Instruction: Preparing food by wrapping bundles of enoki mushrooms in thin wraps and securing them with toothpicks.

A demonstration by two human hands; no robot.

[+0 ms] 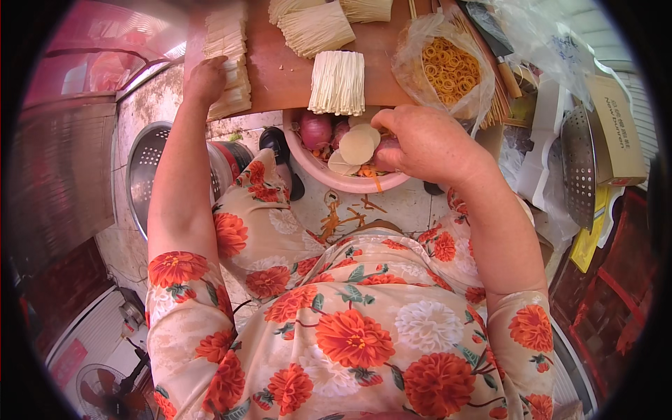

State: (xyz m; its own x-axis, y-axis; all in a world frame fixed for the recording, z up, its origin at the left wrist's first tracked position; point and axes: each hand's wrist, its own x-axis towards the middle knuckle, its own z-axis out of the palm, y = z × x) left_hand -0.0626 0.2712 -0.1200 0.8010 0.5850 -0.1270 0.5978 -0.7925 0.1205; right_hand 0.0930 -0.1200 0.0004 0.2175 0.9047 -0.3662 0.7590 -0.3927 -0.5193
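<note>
My left hand point(207, 81) rests at the near left of the brown board point(283, 89), its fingers on a long row of flattened enoki mushroom bundles point(230, 31); whether they grip any is hidden. My right hand point(433, 142) hovers over the right side of a pink basin point(294, 157), thumb and forefinger apart with nothing visible between them. Inside the basin are red onions point(315, 131), pale round slices point(357, 147) and vegetable scraps. A white enoki bundle point(337, 81) lies at the board's near edge, stems towards me. Behind it sit larger enoki clumps point(317, 29).
Right of the enoki, a plastic bag point(407, 68) holds yellow rubber bands point(451, 68). Beyond it are thin wooden skewers point(496, 107) and a wooden-handled knife point(509, 79). Metal colanders stand at left point(139, 178) and right point(577, 163). Peelings point(336, 218) litter the tiled floor.
</note>
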